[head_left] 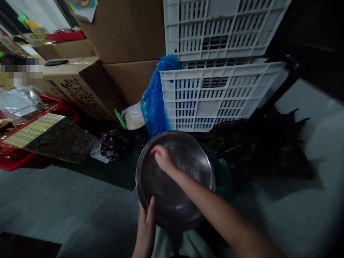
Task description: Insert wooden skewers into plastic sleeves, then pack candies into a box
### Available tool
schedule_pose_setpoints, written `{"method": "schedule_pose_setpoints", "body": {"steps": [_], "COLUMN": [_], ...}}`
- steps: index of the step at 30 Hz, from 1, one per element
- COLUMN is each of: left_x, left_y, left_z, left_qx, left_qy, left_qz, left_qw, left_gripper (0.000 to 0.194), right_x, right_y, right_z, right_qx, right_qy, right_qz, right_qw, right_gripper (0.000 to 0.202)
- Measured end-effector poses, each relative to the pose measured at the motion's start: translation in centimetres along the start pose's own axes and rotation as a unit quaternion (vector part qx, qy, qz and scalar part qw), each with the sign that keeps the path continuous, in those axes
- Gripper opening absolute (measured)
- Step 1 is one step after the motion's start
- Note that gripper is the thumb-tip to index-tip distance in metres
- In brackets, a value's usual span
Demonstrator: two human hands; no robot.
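A round stainless steel basin [185, 215] sits low in front of me, tilted so that its inside faces me. My left hand [146, 224] grips the basin at its lower left rim, thumb over the edge and the other fingers hidden behind the wall. Inside the basin is my right hand [162, 159], near the upper left of the inner wall. Its fingers are curled together; whether anything is in them I cannot make out. The inside surface shows wet-looking streaks and shine.
White plastic crates [209, 100] stand beyond the basin, with a blue plastic bag [154, 100] beside them. To the left are cardboard boxes [77, 89], a red basket [24, 163] and a dark patterned cloth bundle [115, 145]. A dark crumpled bag [263, 150] lies at right.
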State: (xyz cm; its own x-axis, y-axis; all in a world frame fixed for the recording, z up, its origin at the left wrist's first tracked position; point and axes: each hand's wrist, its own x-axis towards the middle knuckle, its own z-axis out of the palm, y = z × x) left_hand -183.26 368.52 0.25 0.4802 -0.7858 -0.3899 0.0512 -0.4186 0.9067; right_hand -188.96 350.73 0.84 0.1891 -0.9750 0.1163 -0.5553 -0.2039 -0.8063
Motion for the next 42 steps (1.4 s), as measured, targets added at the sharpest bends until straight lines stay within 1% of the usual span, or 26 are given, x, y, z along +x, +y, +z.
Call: {"method": "schedule_pose_setpoints", "body": {"steps": [2,3,4,5,6,8,9,10,11,13,15,17,19,21,23,24,28,30,32,34,35,36,37,38,40,42], "left_x": [0.1,0.3,0.4,0.6,0.9,1.4,1.6,1.7,1.8,1.8,1.6,1.4,1.4,1.6,1.7,1.8,1.2,1.0,1.1,1.7,2.1,2.4,2.7,2.9,3.0,2.9], "left_y": [-0.4,-0.5,-0.5,-0.4,-0.3,0.1,0.3,0.4,0.5,0.4,0.2,-0.1,-0.3,-0.4,-0.4,-0.4,0.1,0.5,0.7,0.7,0.6,0.5,0.3,0.2,0.0,0.0], "left_z": [-0.1,-0.2,-0.2,-0.3,-0.4,-0.6,-0.7,-0.9,-1.0,-1.1,-1.1,-1.0,-0.7,-0.5,-0.3,-0.2,0.8,1.4,1.7,1.7,1.6,1.5,1.4,1.4,1.9,2.8], "left_qx": [0.011,0.014,0.017,0.020,0.021,0.018,0.016,0.014,0.013,0.012,0.008,0.000,-0.007,-0.007,-0.004,0.000,0.007,0.010,0.009,0.011,0.017,0.027,0.041,0.055,0.070,0.069], "left_qy": [0.008,0.010,0.011,0.012,0.013,0.011,0.008,0.004,-0.002,-0.006,-0.001,0.005,0.009,0.018,0.027,0.030,0.020,0.011,0.013,0.027,0.034,0.042,0.045,0.046,0.049,0.051], "left_qz": [0.007,0.010,0.013,0.015,0.017,0.023,0.029,0.036,0.041,0.038,0.017,0.000,-0.005,0.001,0.019,0.031,0.045,0.051,0.066,0.085,0.097,0.109,0.123,0.135,0.151,0.166], "left_qw": [1.000,1.000,1.000,1.000,1.000,1.000,0.999,0.999,0.999,0.999,1.000,1.000,1.000,1.000,0.999,0.999,0.999,0.999,0.998,0.996,0.995,0.993,0.991,0.988,0.985,0.982], "left_gripper": [0.058,0.058,0.058,0.058,0.058,0.058,0.058,0.059,0.059,0.061,0.062,0.064,0.065,0.067,0.066,0.067,0.066,0.064,0.065,0.066,0.067,0.068,0.067,0.066,0.064,0.063], "right_x": [0.8,0.8,0.4,-0.5,-1.8,-4.5,-5.4,-5.9,-5.7,-3.8,-1.2,-0.2,-1.6,-4.2,-5.7,-5.6,-1.3,-0.8,-2.8,-5.7,-6.7,-7.1,-6.6,-5.6,-2.4,0.0], "right_y": [-1.3,-1.9,-2.4,-2.6,-2.6,-1.6,-0.8,0.1,1.1,3.1,4.9,6.6,8.2,9.3,9.6,9.3,7.4,6.9,7.1,7.8,8.2,8.6,8.9,9.2,9.7,10.6], "right_z": [0.4,0.7,1.0,1.3,1.6,1.5,1.0,0.1,-0.9,-3.4,-5.6,-6.5,-6.3,-5.4,-4.7,-4.6,-4.0,-3.2,-2.2,-2.0,-2.4,-3.1,-4.1,-5.3,-7.3,-8.1], "right_qx": [0.016,0.024,0.020,0.007,-0.013,-0.074,-0.105,-0.132,-0.155,-0.212,-0.262,-0.300,-0.327,-0.342,-0.344,-0.342,-0.333,-0.330,-0.330,-0.332,-0.335,-0.338,-0.342,-0.346,-0.352,-0.355], "right_qy": [0.069,0.080,0.062,0.019,-0.041,-0.176,-0.223,-0.245,-0.243,-0.198,-0.122,-0.084,-0.088,-0.110,-0.121,-0.114,-0.039,-0.031,-0.054,-0.093,-0.108,-0.114,-0.110,-0.096,-0.052,-0.027], "right_qz": [0.043,0.049,0.034,0.004,-0.037,-0.118,-0.141,-0.150,-0.148,-0.133,-0.103,-0.073,-0.049,-0.027,-0.027,-0.032,-0.041,-0.038,-0.045,-0.060,-0.068,-0.075,-0.080,-0.082,-0.078,-0.061], "right_qw": [0.997,0.995,0.997,1.000,0.998,0.974,0.959,0.949,0.946,0.948,0.952,0.947,0.940,0.933,0.931,0.932,0.941,0.943,0.941,0.937,0.934,0.931,0.930,0.930,0.931,0.933], "right_gripper": [0.026,0.028,0.028,0.026,0.022,0.012,0.008,0.009,0.009,0.004,0.024,0.031,0.028,0.018,0.009,0.008,0.033,0.035,0.026,0.013,0.011,0.011,0.013,0.017,0.029,0.033]}}
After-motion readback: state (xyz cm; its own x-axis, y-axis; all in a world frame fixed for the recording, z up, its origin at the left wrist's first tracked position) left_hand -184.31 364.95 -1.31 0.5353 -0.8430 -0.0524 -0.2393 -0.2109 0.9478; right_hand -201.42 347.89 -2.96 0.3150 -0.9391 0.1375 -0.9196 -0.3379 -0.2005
